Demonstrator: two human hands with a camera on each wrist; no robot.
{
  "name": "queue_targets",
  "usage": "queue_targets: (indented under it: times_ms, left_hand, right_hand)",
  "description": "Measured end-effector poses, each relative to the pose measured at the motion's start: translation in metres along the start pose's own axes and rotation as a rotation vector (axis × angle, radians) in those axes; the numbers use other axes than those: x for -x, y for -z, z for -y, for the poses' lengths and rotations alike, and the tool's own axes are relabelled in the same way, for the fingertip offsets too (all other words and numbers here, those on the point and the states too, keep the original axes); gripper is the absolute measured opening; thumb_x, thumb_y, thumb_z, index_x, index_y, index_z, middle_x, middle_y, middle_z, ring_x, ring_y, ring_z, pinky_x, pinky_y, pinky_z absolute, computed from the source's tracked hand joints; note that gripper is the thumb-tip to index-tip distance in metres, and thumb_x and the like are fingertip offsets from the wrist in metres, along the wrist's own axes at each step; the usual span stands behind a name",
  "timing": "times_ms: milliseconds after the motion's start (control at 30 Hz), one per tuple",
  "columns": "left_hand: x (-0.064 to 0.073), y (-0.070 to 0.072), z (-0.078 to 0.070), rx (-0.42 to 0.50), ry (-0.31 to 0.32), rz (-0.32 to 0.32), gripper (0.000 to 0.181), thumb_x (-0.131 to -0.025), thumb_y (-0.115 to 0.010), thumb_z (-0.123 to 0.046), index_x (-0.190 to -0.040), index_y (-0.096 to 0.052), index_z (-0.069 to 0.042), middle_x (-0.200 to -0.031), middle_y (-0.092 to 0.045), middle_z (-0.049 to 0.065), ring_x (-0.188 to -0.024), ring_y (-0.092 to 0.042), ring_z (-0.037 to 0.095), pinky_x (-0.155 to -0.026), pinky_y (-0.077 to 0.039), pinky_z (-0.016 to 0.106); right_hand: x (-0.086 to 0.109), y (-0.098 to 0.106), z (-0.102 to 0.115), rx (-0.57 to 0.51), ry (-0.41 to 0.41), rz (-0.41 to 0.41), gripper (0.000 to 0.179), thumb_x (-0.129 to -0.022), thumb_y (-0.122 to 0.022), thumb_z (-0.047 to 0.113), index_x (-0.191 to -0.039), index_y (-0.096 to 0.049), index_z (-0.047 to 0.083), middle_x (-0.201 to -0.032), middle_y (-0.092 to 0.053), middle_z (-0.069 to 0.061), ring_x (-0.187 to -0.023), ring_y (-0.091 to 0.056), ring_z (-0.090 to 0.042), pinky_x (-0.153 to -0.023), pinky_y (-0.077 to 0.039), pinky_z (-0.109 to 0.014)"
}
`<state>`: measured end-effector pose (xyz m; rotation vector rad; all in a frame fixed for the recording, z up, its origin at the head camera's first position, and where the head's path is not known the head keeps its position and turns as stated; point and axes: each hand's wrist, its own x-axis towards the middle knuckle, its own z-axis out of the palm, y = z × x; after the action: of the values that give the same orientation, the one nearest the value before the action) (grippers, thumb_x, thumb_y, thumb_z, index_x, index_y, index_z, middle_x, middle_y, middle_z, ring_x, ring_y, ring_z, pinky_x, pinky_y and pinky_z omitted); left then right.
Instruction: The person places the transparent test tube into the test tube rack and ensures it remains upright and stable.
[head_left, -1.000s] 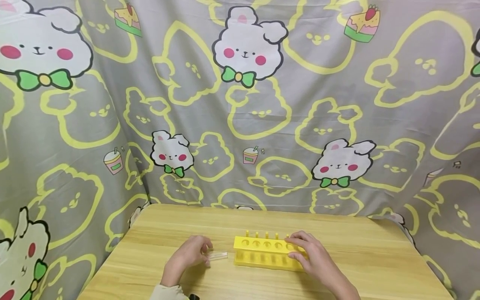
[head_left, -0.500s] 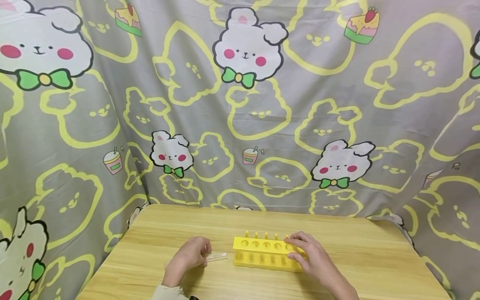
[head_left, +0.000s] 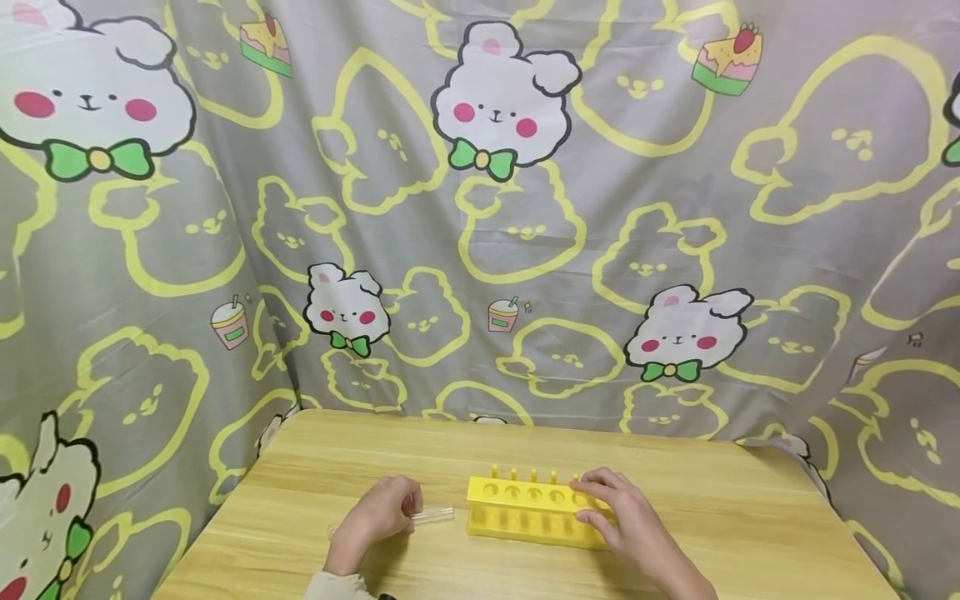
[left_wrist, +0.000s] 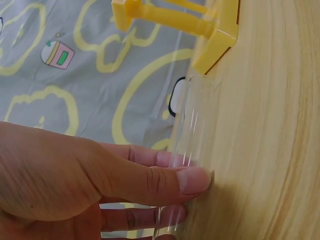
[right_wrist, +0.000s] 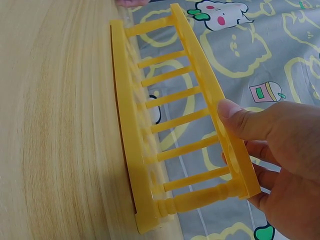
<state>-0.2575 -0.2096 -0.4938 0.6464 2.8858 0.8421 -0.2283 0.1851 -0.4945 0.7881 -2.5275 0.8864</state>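
My left hand (head_left: 382,510) pinches a clear test tube (head_left: 435,514) lying low along the table. In the left wrist view the thumb presses the near side of the tube (left_wrist: 192,130) and the fingers lie behind it; its far end points at the rack. The yellow test tube rack (head_left: 510,500) stands upright just right of the tube's end, its round holes facing up. My right hand (head_left: 633,521) grips the right end of the rack's top plate. The right wrist view shows its thumb on the near edge of the rack (right_wrist: 127,125) and fingers behind.
A row of short yellow pegs (head_left: 534,475) rises along the rack's back side. The wooden table (head_left: 360,437) ends at a grey patterned curtain (head_left: 540,283) at the back and sides. A small black object (head_left: 387,597) shows by the left sleeve.
The left hand's fingers have drawn in slightly around the test tube. The right hand and the rack hold their place, and the head view has shifted a little.
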Motion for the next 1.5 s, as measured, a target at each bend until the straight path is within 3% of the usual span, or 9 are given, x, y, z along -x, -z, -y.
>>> queue_targets:
  times_ms: [367, 700, 1067, 1500]
  left_hand:
    - [0.0, 0.002, 0.002, 0.001, -0.038, -0.029, 0.027, -0.067, -0.082, 0.013, -0.078, -0.068, -0.006, -0.072, -0.058, 0.0, -0.066, -0.047, 0.009, -0.057, -0.042, 0.026]
    - [0.0, 0.011, 0.0, 0.013, -0.08, -0.093, 0.024, -0.067, -0.078, 0.014, -0.079, -0.068, -0.005, -0.072, -0.058, -0.001, -0.066, -0.047, 0.009, -0.057, -0.042, 0.025]
    - [0.002, 0.022, -0.005, 0.097, -0.072, -0.069, 0.016, -0.085, -0.072, 0.012, -0.09, -0.067, -0.003, -0.083, -0.064, 0.002, -0.075, -0.06, 0.015, -0.061, -0.051, 0.025]
    - [-0.001, 0.03, -0.015, 0.221, -0.105, -0.105, 0.012, -0.092, -0.076, -0.004, -0.099, -0.068, -0.008, -0.09, -0.065, -0.002, -0.088, -0.07, 0.024, -0.073, -0.058, 0.031]
  right_hand:
    - [0.001, -0.001, 0.0, 0.016, 0.015, -0.014, 0.035, -0.086, -0.081, 0.01, -0.121, -0.075, 0.01, -0.116, -0.065, 0.005, -0.101, -0.062, -0.016, -0.079, -0.059, -0.033]
    - [0.001, -0.001, 0.0, 0.021, 0.034, -0.031, 0.036, -0.085, -0.082, 0.009, -0.12, -0.075, 0.007, -0.115, -0.065, 0.004, -0.1, -0.063, -0.016, -0.078, -0.059, -0.033]
    - [0.002, -0.001, -0.001, 0.025, 0.027, -0.032, 0.036, -0.085, -0.082, 0.01, -0.12, -0.075, 0.008, -0.115, -0.065, 0.004, -0.1, -0.063, -0.016, -0.079, -0.059, -0.033]
    - [0.001, -0.002, 0.0, 0.029, 0.033, -0.033, 0.036, -0.085, -0.082, 0.01, -0.12, -0.075, 0.008, -0.115, -0.065, 0.004, -0.1, -0.063, -0.018, -0.078, -0.059, -0.033]
